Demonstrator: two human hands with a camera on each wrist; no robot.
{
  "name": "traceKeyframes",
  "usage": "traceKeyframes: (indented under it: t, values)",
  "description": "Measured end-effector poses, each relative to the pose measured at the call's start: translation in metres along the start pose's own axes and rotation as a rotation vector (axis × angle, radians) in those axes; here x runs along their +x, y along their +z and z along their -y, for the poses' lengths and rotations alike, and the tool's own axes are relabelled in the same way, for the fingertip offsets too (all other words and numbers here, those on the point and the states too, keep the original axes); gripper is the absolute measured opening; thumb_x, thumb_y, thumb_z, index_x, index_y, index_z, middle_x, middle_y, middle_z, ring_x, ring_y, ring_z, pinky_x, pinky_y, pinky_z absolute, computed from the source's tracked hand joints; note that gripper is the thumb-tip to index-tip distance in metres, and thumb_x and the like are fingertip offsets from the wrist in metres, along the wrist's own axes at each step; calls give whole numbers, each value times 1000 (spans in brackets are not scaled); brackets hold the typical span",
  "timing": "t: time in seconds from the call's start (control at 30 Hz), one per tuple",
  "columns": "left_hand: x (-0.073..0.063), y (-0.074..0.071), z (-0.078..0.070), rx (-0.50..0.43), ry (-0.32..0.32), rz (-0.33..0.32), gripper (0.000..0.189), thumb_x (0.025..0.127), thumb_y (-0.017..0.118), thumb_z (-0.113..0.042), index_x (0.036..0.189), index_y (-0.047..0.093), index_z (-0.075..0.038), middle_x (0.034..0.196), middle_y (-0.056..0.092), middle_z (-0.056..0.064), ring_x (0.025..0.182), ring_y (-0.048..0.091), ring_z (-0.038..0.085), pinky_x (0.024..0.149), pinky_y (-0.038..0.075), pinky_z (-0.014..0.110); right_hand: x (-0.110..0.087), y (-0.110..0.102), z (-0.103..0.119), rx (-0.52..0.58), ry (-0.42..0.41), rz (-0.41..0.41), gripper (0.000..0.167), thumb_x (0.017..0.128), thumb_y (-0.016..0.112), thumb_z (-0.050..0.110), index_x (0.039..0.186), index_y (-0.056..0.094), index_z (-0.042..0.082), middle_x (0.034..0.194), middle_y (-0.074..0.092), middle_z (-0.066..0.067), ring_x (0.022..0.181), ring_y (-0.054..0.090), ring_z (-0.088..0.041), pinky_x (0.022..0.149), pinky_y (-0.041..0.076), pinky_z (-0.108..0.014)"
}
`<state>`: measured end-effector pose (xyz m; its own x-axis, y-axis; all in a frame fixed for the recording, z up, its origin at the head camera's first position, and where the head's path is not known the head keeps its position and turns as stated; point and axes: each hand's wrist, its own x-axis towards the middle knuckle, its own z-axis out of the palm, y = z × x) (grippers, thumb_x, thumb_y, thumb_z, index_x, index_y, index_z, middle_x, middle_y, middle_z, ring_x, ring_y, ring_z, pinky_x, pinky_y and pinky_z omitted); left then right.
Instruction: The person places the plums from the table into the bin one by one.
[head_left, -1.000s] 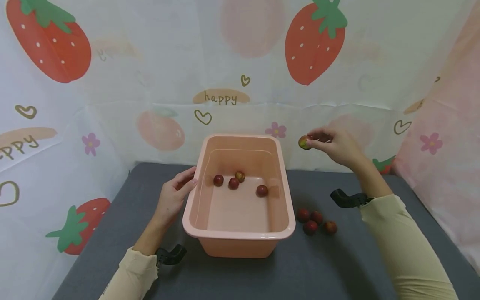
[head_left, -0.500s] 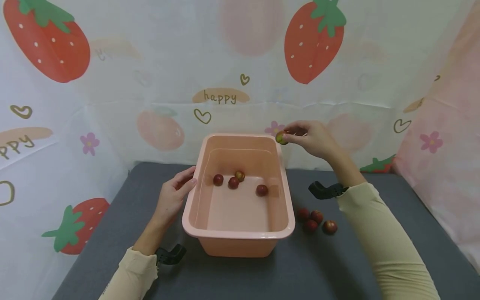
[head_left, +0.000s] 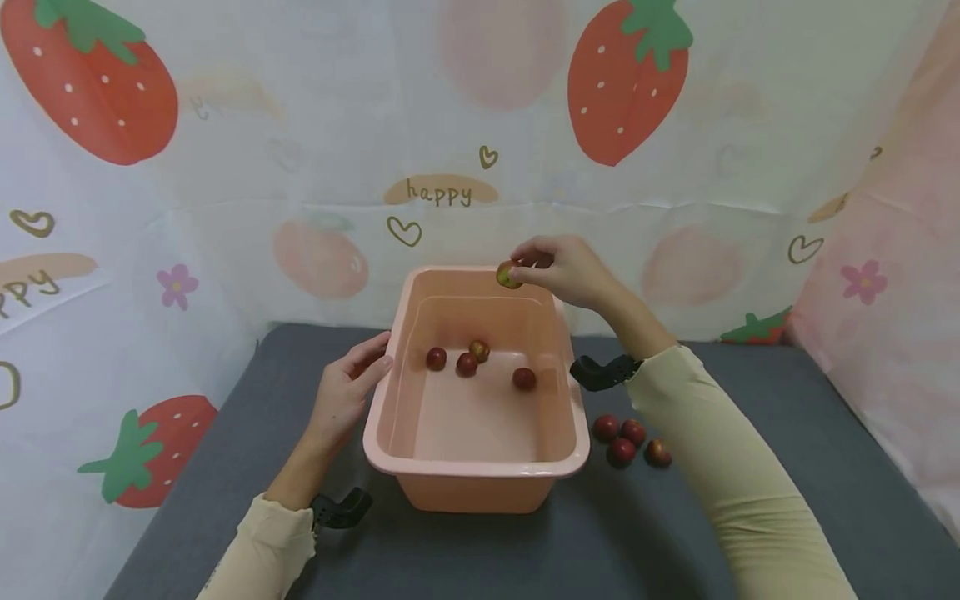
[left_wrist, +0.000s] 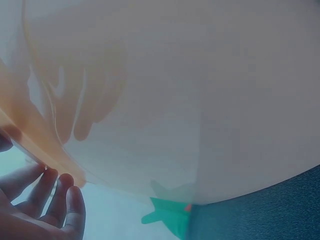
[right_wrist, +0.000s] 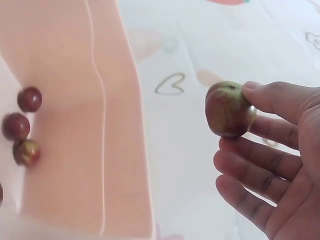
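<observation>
In the head view my right hand (head_left: pixel 567 271) pinches a red-and-green plum (head_left: pixel 507 276) between thumb and fingers, above the far rim of a pink plastic basin (head_left: pixel 476 469). Close up in the right wrist view, the same plum (right_wrist: pixel 227 112) sits at the fingertips, apart from the basin wall. My left hand (head_left: pixel 345 392) grips the basin's left rim, the thumb on the rim and the fingers at its outer side; the left wrist view shows those fingers (left_wrist: pixel 64 195) against the rim's edge. Several plums (head_left: pixel 467 365) lie on the basin floor.
On the grey tabletop (head_left: pixel 247 467), several dark red plums (head_left: pixel 621 452) lie close together beside the basin's right side. A white fabric backdrop (head_left: pixel 300 150) with strawberry prints hangs behind the table and along its sides.
My right hand has moved left with the plum, from right of the basin to above its far rim. The left hand keeps its place on the rim.
</observation>
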<state>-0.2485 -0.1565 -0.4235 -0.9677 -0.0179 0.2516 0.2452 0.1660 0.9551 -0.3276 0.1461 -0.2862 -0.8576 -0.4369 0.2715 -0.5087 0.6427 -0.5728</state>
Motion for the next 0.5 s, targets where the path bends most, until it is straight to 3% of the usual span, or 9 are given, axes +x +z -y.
traceKeyframes:
  t: [0.23, 0.5]
  values:
    - [1, 0, 1, -1, 0, -6, 44, 97, 60, -16, 139, 53, -5, 133, 58, 23, 98, 60, -9, 84, 51, 9, 21, 21, 13, -32, 29, 53, 32, 90, 69, 29, 115, 69, 9, 105, 71, -9, 91, 65, -22, 75, 54, -32]
    - [3, 0, 2, -8, 2, -3, 44, 97, 60, -16, 139, 53, -5, 134, 58, 23, 99, 60, -8, 84, 51, 10, 37, 47, 13, -40, 42, 116, 28, 91, 68, 29, 111, 69, 10, 100, 73, -5, 91, 65, -19, 75, 52, -31]
